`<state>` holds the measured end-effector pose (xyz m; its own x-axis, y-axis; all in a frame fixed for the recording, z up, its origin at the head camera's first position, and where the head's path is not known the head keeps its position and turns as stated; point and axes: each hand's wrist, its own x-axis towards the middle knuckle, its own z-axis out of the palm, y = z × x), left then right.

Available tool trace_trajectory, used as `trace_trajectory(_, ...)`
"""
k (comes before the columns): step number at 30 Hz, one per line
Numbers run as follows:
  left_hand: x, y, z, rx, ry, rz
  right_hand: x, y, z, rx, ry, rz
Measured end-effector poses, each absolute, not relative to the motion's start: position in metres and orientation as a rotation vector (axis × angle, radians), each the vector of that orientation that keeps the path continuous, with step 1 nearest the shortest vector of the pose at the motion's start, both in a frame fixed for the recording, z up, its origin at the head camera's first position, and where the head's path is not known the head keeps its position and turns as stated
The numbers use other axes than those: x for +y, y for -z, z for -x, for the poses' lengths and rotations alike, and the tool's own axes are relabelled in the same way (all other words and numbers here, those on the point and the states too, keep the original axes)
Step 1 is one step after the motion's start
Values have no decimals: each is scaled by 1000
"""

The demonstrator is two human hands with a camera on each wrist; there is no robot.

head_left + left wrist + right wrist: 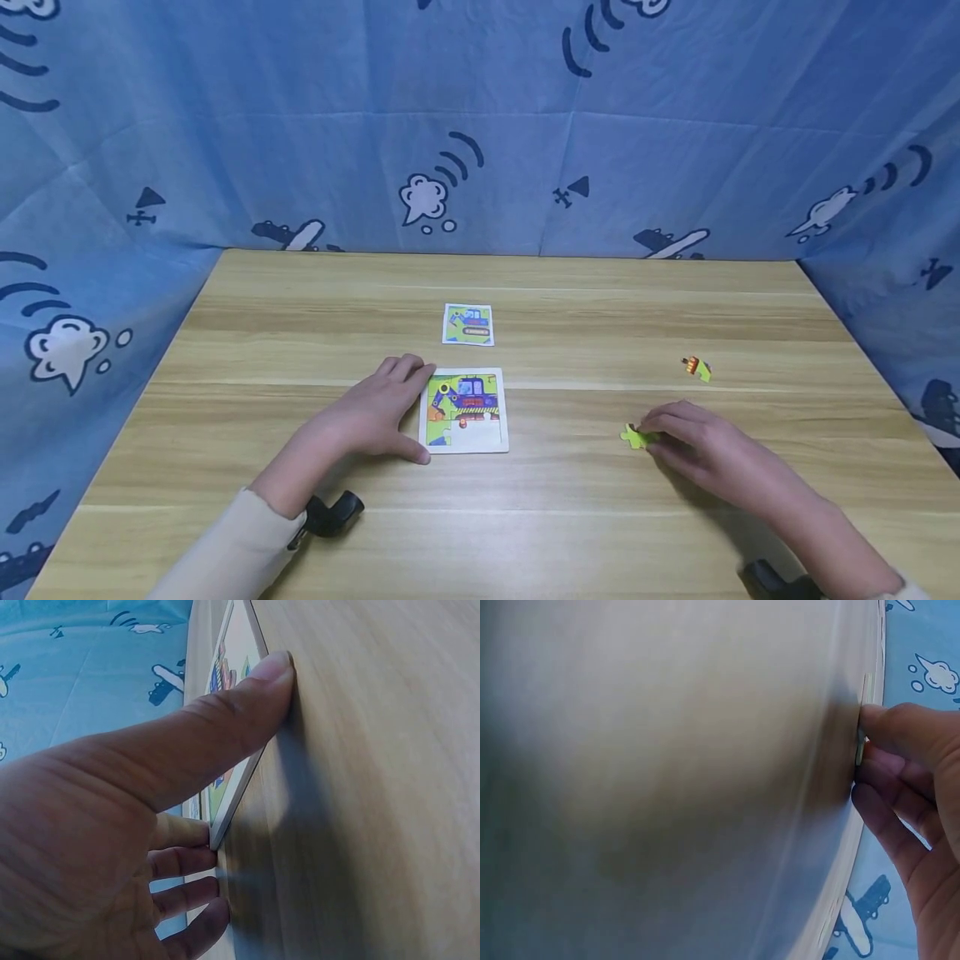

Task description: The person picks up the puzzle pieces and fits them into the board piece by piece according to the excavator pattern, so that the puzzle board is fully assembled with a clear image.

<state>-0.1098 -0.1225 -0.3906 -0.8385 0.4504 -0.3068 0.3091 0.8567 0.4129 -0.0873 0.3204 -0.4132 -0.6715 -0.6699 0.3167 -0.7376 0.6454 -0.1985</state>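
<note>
A white-rimmed jigsaw board [504,417] lies flat on the table, partly filled with pieces that show a blue and purple digger on green. Its lower right part is blank white. My left hand [367,417] holds the board at its left side, the thumb at the near corner and the fingers at the far one. To the right, my right hand [708,454] pinches a green puzzle piece [632,437] at table level; the fingers cover part of it. In the right wrist view the piece [860,750] shows only as a thin edge between thumb and fingers.
Behind the board lies a small picture card [468,324] with the same digger. Beyond my right hand there is a loose red, yellow and green puzzle piece or pieces [703,370]. A blue printed cloth [510,167] hangs around the wooden table [570,508].
</note>
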Motion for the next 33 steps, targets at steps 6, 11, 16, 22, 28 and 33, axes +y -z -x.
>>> trace_trajectory(6,-122,391,110,2635,-482,-575,319,413,85,-2651,-430,-1142)
trace_trajectory(11,-122,391,111,2635,-483,-580,318,411,85,-2676,-455,-1111)
trace_trajectory(16,-123,392,112,2630,-488,-573,319,403,88,-2621,-519,-1118)
trace_trajectory(22,-123,391,111,2627,-488,-572,316,389,93,-2529,-574,-1150)
trace_trajectory(28,-123,390,110,2628,-490,-573,310,381,92,-2568,-515,-1136)
trace_trajectory(33,-123,390,110,2632,-491,-578,295,377,92,-2618,-465,-1126)
